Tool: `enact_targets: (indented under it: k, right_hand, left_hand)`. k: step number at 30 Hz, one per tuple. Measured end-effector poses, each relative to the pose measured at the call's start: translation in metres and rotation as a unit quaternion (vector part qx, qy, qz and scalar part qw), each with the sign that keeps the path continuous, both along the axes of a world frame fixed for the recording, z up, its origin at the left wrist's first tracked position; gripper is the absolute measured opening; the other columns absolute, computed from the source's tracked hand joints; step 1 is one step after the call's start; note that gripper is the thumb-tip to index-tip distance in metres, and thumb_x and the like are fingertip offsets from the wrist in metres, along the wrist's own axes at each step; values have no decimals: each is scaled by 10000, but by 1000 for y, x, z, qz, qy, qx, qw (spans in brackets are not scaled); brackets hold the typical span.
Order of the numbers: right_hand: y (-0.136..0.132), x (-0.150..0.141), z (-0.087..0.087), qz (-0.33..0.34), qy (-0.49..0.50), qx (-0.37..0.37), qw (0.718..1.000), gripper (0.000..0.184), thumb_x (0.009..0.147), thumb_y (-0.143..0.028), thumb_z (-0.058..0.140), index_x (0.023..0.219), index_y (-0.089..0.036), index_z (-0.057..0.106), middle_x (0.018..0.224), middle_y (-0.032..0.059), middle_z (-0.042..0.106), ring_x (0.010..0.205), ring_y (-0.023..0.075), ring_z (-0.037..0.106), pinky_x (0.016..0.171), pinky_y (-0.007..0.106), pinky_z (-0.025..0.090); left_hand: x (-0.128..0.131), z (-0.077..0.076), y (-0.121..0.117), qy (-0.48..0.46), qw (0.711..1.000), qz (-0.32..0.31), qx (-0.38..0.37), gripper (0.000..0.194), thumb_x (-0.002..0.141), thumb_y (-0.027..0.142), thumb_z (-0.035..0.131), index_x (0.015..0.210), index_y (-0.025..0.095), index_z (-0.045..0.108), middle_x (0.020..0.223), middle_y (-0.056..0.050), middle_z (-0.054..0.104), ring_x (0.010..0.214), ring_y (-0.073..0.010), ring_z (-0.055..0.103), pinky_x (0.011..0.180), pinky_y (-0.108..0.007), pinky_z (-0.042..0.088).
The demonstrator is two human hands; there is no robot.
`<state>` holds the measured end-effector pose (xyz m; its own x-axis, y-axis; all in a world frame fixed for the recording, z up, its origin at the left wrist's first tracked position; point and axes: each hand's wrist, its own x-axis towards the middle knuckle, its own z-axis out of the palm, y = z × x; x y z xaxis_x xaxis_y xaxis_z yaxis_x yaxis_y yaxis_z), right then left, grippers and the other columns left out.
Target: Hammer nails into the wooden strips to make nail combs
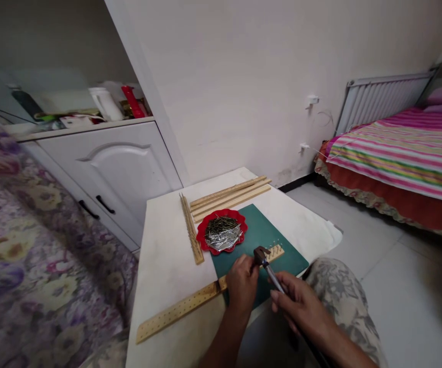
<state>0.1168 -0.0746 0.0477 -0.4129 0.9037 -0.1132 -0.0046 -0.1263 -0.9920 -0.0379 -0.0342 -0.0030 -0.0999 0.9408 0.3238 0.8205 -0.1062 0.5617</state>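
Observation:
My right hand (299,301) is wrapped around the handle of a claw hammer (274,278), its head over a long wooden strip. The wooden strip (182,306) lies slanting across the table and a green mat (259,225), with rows of small holes along its left part. Several nails (275,250) stand up from its right end. My left hand (241,281) rests on the strip just left of the hammer head, fingers pressed together; whatever they pinch is hidden. Beyond it a red scalloped dish (201,236) holds a heap of loose nails (224,234).
More wooden strips (230,197) lie at the table's back, and a nail-studded pair (191,230) lies left of the dish. The white table (159,245) stands near a cabinet (109,168) and wall. A bed (404,153) is to the right, a floral curtain (32,255) to the left.

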Motion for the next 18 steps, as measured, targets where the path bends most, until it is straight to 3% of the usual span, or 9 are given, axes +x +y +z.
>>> enact_targets:
  k: [4, 8, 12, 18]
  right_hand:
    - [1, -1, -4, -4, -10, 12, 1000, 148, 824, -318, 543, 902, -195, 520, 605, -75, 571, 293, 22, 363, 299, 144, 256]
    - [1, -1, -3, -4, -11, 7, 1000, 126, 822, -319, 544, 820, -197, 513, 588, -80, 558, 288, 18, 353, 294, 141, 255]
    - [-7, 3, -1, -13, 4, -12, 1000, 184, 818, -362, 553, 901, -203, 513, 600, -78, 561, 288, 14, 344, 294, 139, 229]
    - [-25, 11, -26, -3, 5, -64, 998, 290, 790, -463, 558, 880, -193, 502, 554, -77, 553, 270, 3, 288, 282, 139, 171]
  left_hand:
    - [0, -1, 0, -2, 1000, 2, -5, 156, 810, 189, 467, 706, 189, 582, 726, 2, 570, 716, -135, 538, 598, -225, 311]
    - [1, -1, -1, -5, 1000, 7, 1, 167, 807, 180, 466, 687, 189, 582, 709, 2, 567, 706, -136, 537, 600, -224, 319]
    - [0, 0, -2, -40, 999, -18, 5, 164, 817, 197, 467, 763, 199, 622, 775, -5, 592, 764, -141, 554, 656, -225, 366]
    - [-12, 6, -12, -88, 996, -27, 3, 175, 833, 236, 467, 806, 198, 635, 796, -12, 596, 752, -138, 569, 684, -236, 412]
